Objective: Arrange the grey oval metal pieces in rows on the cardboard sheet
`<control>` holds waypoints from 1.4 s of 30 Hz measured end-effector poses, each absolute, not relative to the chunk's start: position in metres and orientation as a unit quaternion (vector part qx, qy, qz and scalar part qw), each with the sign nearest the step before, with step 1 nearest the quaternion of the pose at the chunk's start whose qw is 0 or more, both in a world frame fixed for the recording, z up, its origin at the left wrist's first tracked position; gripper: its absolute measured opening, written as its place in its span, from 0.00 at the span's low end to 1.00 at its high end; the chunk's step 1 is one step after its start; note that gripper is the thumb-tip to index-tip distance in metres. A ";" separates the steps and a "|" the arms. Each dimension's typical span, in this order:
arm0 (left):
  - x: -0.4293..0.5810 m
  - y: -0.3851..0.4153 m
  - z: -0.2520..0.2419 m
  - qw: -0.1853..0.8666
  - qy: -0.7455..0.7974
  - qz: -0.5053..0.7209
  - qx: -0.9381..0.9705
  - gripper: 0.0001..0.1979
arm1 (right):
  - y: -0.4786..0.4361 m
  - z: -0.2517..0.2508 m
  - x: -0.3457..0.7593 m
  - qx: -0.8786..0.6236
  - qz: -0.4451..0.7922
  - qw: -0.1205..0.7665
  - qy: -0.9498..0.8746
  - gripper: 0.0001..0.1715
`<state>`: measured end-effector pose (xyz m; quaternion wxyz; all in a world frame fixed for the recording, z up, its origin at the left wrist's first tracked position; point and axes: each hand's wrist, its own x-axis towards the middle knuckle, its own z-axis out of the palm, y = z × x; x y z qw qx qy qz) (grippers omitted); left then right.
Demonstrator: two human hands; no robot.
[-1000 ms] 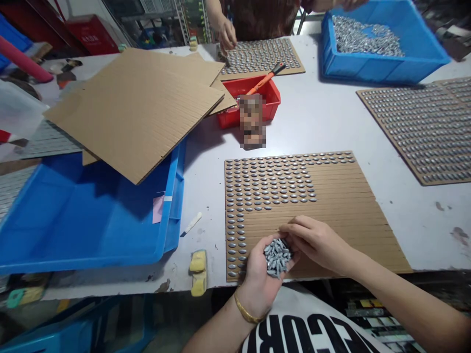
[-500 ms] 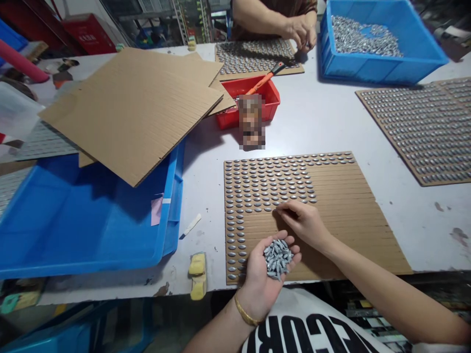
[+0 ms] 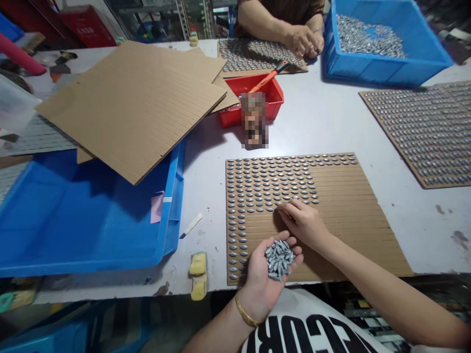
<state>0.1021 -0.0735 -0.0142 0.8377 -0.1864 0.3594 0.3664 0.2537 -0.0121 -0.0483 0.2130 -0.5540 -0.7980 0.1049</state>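
Note:
Cupped palm up, my left hand (image 3: 259,274) holds a heap of small grey metal pieces (image 3: 280,259), pointed at both ends like fishing sinkers. It hovers over the near edge of a cardboard sheet (image 3: 353,225). Rows of the same pieces (image 3: 272,181) lie on the sheet's far and left parts. My right hand (image 3: 303,220) is pinched at the end of the lowest long row, its fingertips on one metal piece (image 3: 276,209) that is partly hidden by them.
A blue crate (image 3: 91,215) stands left, with cardboard sheets (image 3: 136,108) across it. Behind are a red bin (image 3: 274,105) with an orange-handled tool (image 3: 263,81) and a blue tub (image 3: 375,68) of metal pieces. A co-worker's hands (image 3: 303,41) are over another filled sheet (image 3: 243,59). A filled board (image 3: 423,132) lies right.
The view has shifted slightly. My right hand stays at the row's end, its fingers a little more closed over the board. The co-worker's hands have moved slightly lower and closer together.

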 end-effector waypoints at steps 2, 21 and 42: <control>0.102 -0.073 -0.013 0.835 0.364 0.367 -0.187 0.15 | -0.013 -0.047 0.252 -0.556 0.086 0.199 -0.802 0.12; 0.107 -0.072 -0.014 0.812 0.363 0.402 -0.219 0.07 | -0.032 -0.001 0.264 -0.412 0.320 0.175 -0.835 0.13; 0.113 -0.069 -0.009 0.783 0.449 0.366 -0.225 0.08 | -0.054 -0.009 0.265 -0.423 0.082 0.134 -0.892 0.16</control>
